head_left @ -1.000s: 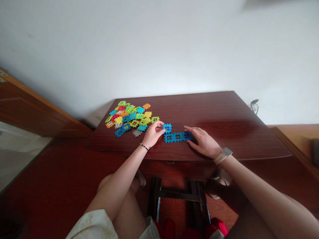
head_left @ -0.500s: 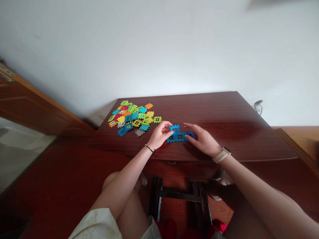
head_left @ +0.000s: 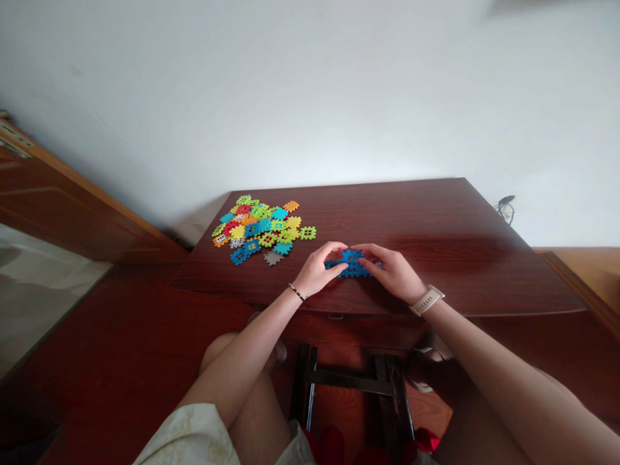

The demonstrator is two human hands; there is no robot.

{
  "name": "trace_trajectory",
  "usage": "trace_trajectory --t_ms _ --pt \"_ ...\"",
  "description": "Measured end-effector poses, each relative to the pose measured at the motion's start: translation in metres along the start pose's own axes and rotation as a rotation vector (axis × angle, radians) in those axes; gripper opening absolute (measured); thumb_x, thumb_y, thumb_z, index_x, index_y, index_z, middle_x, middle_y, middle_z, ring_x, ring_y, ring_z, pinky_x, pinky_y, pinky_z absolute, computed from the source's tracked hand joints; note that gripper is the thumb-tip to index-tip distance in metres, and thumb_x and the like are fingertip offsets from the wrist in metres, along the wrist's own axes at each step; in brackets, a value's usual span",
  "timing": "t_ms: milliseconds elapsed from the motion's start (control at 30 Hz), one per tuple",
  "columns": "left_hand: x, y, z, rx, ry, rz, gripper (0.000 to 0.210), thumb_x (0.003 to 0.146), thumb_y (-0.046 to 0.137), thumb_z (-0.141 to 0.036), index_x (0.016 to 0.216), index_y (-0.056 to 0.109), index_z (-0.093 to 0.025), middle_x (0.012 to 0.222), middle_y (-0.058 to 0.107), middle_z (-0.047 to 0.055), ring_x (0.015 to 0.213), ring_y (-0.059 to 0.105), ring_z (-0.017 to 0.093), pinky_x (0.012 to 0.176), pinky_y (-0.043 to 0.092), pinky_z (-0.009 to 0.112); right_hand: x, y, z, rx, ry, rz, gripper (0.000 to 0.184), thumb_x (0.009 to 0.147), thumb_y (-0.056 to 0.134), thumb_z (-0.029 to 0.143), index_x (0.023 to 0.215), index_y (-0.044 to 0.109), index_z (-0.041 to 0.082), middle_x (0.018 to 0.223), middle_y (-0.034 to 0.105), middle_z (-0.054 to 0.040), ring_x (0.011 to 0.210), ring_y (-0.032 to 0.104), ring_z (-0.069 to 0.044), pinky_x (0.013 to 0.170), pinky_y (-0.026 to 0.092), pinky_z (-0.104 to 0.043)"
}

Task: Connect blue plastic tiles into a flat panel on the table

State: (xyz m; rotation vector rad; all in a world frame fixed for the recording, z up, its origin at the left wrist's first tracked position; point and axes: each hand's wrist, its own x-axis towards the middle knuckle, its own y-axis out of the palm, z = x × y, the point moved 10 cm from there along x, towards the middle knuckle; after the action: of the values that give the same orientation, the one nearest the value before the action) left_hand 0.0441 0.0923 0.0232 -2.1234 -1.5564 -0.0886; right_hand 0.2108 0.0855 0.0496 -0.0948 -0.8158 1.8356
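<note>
The person's left hand and right hand pinch one blue piece, hiding the blue row's ends.

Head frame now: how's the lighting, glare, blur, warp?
Head view: wall softly lit, shadowy patch at its top right; no harsh glare on the table; lower-left floor dark; door slanted, likely partly wide-angle warp; blue tiles slightly soft, partly hidden by the left hand and right hand.

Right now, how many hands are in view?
2: the left hand at the left of the blue tiles apart from the pile, the right hand at their right; no others show.
</note>
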Motion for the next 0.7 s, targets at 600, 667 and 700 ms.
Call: trace_trajectory --t_ms 600,667,700 --pt "-0.008 0.019 -0.014 0.438 0.139 0.184 0.051 0.089 0.086 -0.028 0.137 0.067 -0.027 0.137 0.072 0.010 0.128 0.064 0.031 0.117 0.050 0.053 -0.004 -0.048 -0.051 -0.122 0.156 -0.102 0.033 0.098 0.064 0.039 0.125 0.075 0.024 0.095 0.080 -0.0056 0.082 0.074 -0.025 0.078 0.060 -0.038" --pt "-0.008 0.018 -0.014 0.439 0.140 0.182 0.050 0.090 0.085 -0.027 0.137 0.068 -0.027 0.136 0.073 0.010 0.128 0.064 0.031 0.116 0.050 0.053 -0.006 -0.050 -0.054 -0.127 0.159 -0.099 0.033 0.098 0.063 0.039 0.125 0.075 0.024 0.095 0.080 -0.0055 0.082 0.074 -0.025 0.078 0.059 -0.038" --pt "-0.008 0.018 -0.015 0.440 0.143 0.181 0.049 0.091 0.085 -0.027 0.137 0.067 -0.026 0.136 0.073 0.010 0.127 0.064 0.031 0.116 0.050 0.053 -0.006 -0.050 -0.056 -0.128 0.161 -0.096 0.033 0.099 0.063 0.039 0.125 0.075 0.025 0.095 0.080 -0.0054 0.083 0.074 -0.025 0.079 0.059 -0.038"
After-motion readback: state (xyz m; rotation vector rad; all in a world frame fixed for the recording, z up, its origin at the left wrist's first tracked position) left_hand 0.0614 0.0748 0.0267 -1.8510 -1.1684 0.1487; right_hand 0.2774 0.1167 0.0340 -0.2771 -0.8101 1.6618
